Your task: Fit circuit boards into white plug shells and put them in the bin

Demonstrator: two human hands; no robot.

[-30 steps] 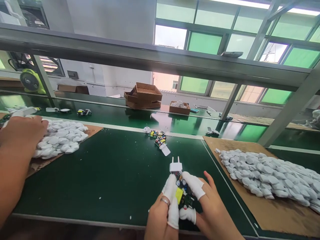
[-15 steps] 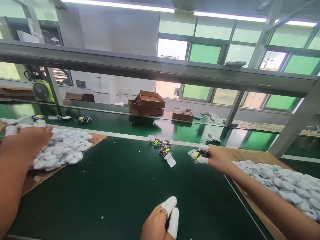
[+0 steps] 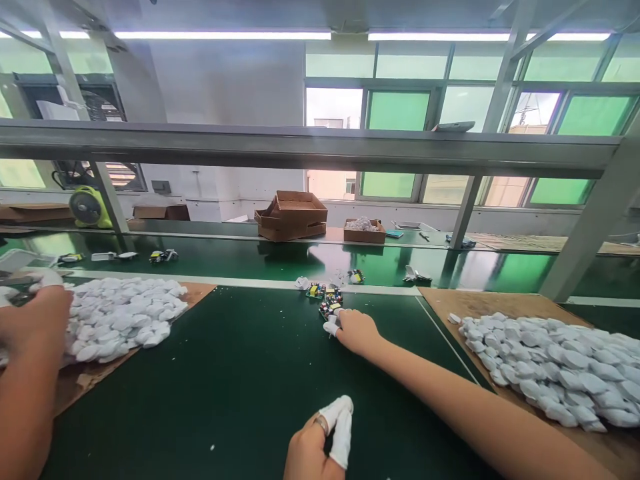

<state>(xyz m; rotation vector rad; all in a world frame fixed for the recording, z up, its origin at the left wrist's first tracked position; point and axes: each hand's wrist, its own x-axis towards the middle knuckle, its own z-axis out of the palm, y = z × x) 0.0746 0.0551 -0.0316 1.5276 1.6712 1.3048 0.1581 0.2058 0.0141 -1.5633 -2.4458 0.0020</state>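
My left hand (image 3: 320,433) is low in the middle, white finger cots on, a ring on one finger. Its thumb and fingertip press together, with nothing visible between them. My right hand (image 3: 355,328) reaches in from the right. Its cotted fingers close on the near end of a small circuit board (image 3: 330,308) with a yellow block on it, partly hiding its white flap. Against that board lies another circuit board (image 3: 315,290). A further circuit board (image 3: 356,276) with a white piece beside it rests on the pale strip behind.
At left, a co-worker's hand (image 3: 35,313) is over a pile of white pieces (image 3: 125,310) on cardboard. Another white pile (image 3: 550,360) lies at right on cardboard (image 3: 475,303). Brown boxes (image 3: 293,217) stand behind. A metal beam (image 3: 300,147) crosses above.
My right hand has let go of a circuit board, now on the pale strip, and moved left onto another board. My left fingertips have come together. The co-worker's hand moved left.
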